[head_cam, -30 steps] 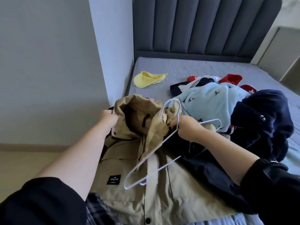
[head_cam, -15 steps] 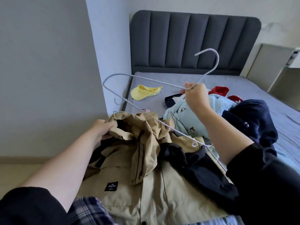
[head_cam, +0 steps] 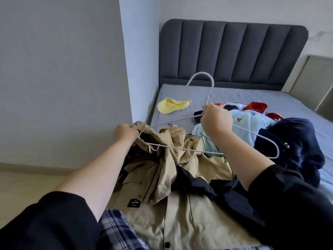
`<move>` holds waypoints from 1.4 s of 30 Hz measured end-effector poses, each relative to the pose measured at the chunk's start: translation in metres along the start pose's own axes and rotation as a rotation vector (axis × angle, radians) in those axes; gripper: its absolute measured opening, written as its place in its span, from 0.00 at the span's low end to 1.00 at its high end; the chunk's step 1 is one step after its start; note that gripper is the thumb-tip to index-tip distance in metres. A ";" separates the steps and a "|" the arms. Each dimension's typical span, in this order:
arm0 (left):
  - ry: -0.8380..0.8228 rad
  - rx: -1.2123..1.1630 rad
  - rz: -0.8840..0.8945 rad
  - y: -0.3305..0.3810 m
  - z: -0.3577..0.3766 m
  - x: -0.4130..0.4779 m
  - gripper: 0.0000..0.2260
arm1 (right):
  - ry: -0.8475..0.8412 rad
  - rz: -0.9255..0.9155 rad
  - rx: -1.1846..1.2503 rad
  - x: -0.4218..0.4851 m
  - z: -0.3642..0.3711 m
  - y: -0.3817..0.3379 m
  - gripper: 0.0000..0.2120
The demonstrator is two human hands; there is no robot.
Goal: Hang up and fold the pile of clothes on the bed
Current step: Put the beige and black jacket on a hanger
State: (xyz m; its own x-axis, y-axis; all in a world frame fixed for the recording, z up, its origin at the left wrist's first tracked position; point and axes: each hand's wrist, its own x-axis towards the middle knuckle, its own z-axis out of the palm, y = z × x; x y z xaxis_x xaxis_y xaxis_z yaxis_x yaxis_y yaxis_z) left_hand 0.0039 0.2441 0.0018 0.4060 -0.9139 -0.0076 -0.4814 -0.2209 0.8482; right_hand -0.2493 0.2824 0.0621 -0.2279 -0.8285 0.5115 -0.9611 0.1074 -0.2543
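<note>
The khaki button-front jacket [head_cam: 180, 204] lies open-faced at 6 o'clock on the grey mattress [head_cam: 234, 94], its hem running off the near edge and its collar bunched up toward 10 o'clock. The left hand [head_cam: 125, 133] grips that collar with fingers curled round the fabric. The right hand [head_cam: 216, 121] pinches the neck of a white wire hanger [head_cam: 180, 148] just under its hook, fingers closed tight on it.

Half a second ago the hanger was held high and steeply tilted. Now it is lower and nearly level, with its left shoulder tip touching the collar right beside the left hand. That suggests the threading step is beginning: the tip looks lined up to slide into the neck opening, while the right shoulder tip hangs free at 3 o'clock over a dark navy garment [head_cam: 297, 141].

A black garment [head_cam: 216, 188] lies across the jacket's right half and would likely drag when the jacket lifts. The rest of the pile, a light-blue fleece [head_cam: 248, 121] among it, crowds in from 2 o'clock. A grey wall [head_cam: 63, 78] stands close at 9 o'clock, leaving little swing room for the left elbow. A pink phone [head_cam: 170, 125] sits just behind the collar, and a yellow cap [head_cam: 171, 106] lies at 11 o'clock. Bare mattress at 12 o'clock, before the padded headboard [head_cam: 234, 53], offers the most room.
</note>
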 end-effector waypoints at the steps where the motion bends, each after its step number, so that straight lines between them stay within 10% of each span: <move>1: -0.007 0.064 0.055 0.007 0.004 -0.005 0.14 | 0.029 -0.037 -0.036 -0.003 0.003 -0.003 0.06; 9: -0.272 -0.188 0.281 0.051 0.035 -0.052 0.13 | -0.250 -0.048 0.372 -0.024 0.032 -0.044 0.11; 14: -0.428 0.083 0.684 0.041 0.006 -0.066 0.10 | -0.169 0.152 0.798 -0.016 0.028 -0.032 0.05; 23: -0.343 0.137 0.966 0.038 -0.014 -0.075 0.04 | -0.360 0.060 1.063 -0.018 0.011 -0.055 0.08; 27: -0.061 0.245 1.126 0.024 -0.018 -0.068 0.02 | -0.379 0.067 1.143 -0.025 0.013 -0.059 0.13; 34: -0.106 0.307 0.793 0.020 -0.023 -0.054 0.07 | -0.348 0.026 1.128 -0.033 0.017 -0.068 0.07; 40: -0.017 0.294 0.534 0.016 -0.022 -0.037 0.09 | 0.302 -0.235 0.764 -0.051 0.030 -0.082 0.04; 42: 0.051 0.208 0.473 0.012 -0.023 -0.031 0.09 | 0.182 -0.205 0.595 -0.067 0.048 -0.074 0.12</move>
State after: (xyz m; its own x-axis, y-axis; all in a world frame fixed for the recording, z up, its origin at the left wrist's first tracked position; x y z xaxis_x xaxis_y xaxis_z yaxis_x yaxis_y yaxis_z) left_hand 0.0034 0.2775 0.0242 0.1414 -0.9134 0.3816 -0.7638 0.1446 0.6290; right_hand -0.1559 0.3031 0.0069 -0.1216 -0.6880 0.7154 -0.7497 -0.4087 -0.5205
